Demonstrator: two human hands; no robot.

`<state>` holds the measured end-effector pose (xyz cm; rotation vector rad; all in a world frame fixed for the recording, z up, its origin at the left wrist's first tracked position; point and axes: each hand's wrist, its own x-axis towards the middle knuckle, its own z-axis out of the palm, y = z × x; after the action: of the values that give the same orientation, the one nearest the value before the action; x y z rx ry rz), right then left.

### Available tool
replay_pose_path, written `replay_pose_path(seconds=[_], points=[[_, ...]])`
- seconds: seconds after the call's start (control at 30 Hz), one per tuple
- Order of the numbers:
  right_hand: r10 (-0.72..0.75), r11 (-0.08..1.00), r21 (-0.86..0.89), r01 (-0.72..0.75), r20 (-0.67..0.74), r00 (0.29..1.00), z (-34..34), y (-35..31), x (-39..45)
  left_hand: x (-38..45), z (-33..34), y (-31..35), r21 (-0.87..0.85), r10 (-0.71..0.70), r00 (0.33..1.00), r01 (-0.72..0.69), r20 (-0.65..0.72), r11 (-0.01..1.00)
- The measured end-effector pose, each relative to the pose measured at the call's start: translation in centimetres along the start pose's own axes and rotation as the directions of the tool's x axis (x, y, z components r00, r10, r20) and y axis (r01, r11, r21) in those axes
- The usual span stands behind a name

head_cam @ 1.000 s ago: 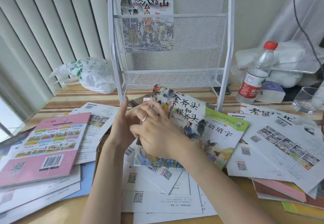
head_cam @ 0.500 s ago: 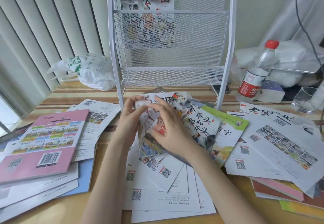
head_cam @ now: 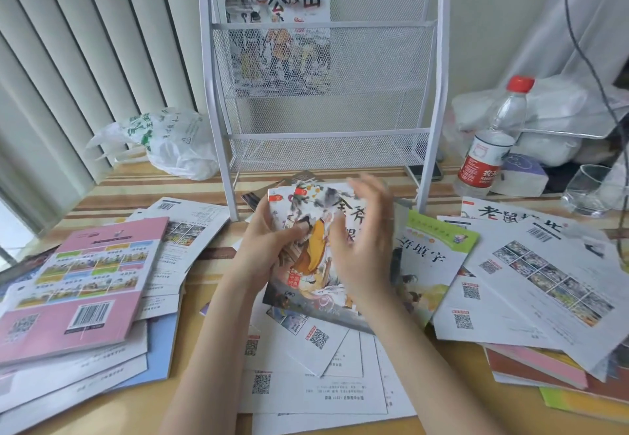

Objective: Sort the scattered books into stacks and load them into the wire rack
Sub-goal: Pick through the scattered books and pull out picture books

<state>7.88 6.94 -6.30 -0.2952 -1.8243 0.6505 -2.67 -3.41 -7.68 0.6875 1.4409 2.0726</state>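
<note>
At the middle of the table point(head_cam: 211, 261), just in front of the wire rack point(head_cam: 323, 94), we see the small stack of picture books point(head_cam: 316, 251) now held squarer and face-up, the left hand point(head_cam: 269, 247) pinching its left edge with the thumb on the cover, while the right hand point(head_cam: 367, 244) has let go and hovers blurred over it, fingers loose and holding nothing. Half a second ago both hands were fumbling the covers together, so we judge the stack gathered and nearly ready for the rack at twelve o'clock, where one book point(head_cam: 277, 31) already stands; loose books point(head_cam: 81, 285) lie from nine to three o'clock.
</note>
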Motion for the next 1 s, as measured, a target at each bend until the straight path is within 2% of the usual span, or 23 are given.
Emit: replay_pose_path(seconds=[0.07, 0.1, 0.17, 0.2, 0.27, 0.37, 0.43, 0.53, 0.6, 0.7, 0.8, 0.9, 1.0], points=[[0.117, 0.979, -0.152, -0.136, -0.128, 0.985, -0.8, 0.8, 0.9, -0.1, -0.1, 0.5, -0.077, 0.044, 0.999, -0.046, -0.027, 0.996], [0.228, 0.959, -0.142, -0.245, -0.123, 0.966, -1.3, 1.0, 1.3, -0.1, -0.2, 0.8, -0.11, 0.072, 0.997, -0.075, -0.025, 0.991], [0.429, 0.903, 0.011, -0.429, -0.003, 0.903, -1.9, 1.5, 1.5, -0.3, -0.2, 1.4, -0.144, 0.116, 0.993, -0.115, -0.008, 0.983], [0.477, 0.87, 0.101, -0.483, 0.076, 0.875, -2.2, 1.7, 1.5, -0.4, 0.0, 1.5, -0.147, 0.122, 0.992, -0.12, 0.005, 0.982], [0.455, 0.84, 0.247, -0.483, 0.166, 0.875, -2.4, 1.9, 1.5, -0.8, 0.5, 1.8, -0.131, 0.121, 0.993, -0.118, 0.015, 0.984], [0.307, 0.897, 0.317, -0.308, 0.056, 0.95, -2.7, 1.4, 1.7, -1.2, 0.9, 2.1, -0.069, 0.163, 0.987, -0.162, 0.01, 0.984], [0.229, 0.919, 0.335, -0.208, -0.024, 0.973, -2.8, 0.9, 1.9, -1.4, 1.1, 2.6, -0.018, 0.23, 0.973, -0.23, 0.005, 0.973], [0.199, 0.915, 0.373, -0.155, -0.081, 0.977, -3.1, 0.3, 2.2, -1.5, 1.7, 3.1, 0.076, 0.32, 0.946, -0.322, 0.043, 0.944], [0.179, 0.906, 0.397, -0.149, -0.041, 0.983, -3.3, 0.4, 2.2, -1.6, 2.0, 3.1, 0.14, 0.313, 0.947, -0.32, 0.072, 0.937], [0.283, 0.882, 0.363, -0.301, 0.103, 0.954, -3.3, 1.5, 1.8, -1.5, 2.1, 2.3, 0.202, 0.213, 0.977, -0.212, 0.017, 0.956], [0.463, 0.742, 0.39, -0.546, 0.29, 0.837, -3.1, 3.0, 1.5, -1.3, 2.2, 1.6, 0.229, 0.14, 0.989, -0.145, 0.039, 0.962], [0.484, 0.723, 0.35, -0.595, 0.359, 0.798, -3.0, 3.6, 1.5, -1.2, 2.5, 1.4, 0.267, 0.143, 0.99, -0.143, 0.019, 0.953], [0.487, 0.757, 0.283, -0.588, 0.354, 0.798, -3.6, 3.2, 1.8, -1.1, 2.9, 1.2, 0.221, 0.126, 0.988, -0.104, -0.086, 0.97]])
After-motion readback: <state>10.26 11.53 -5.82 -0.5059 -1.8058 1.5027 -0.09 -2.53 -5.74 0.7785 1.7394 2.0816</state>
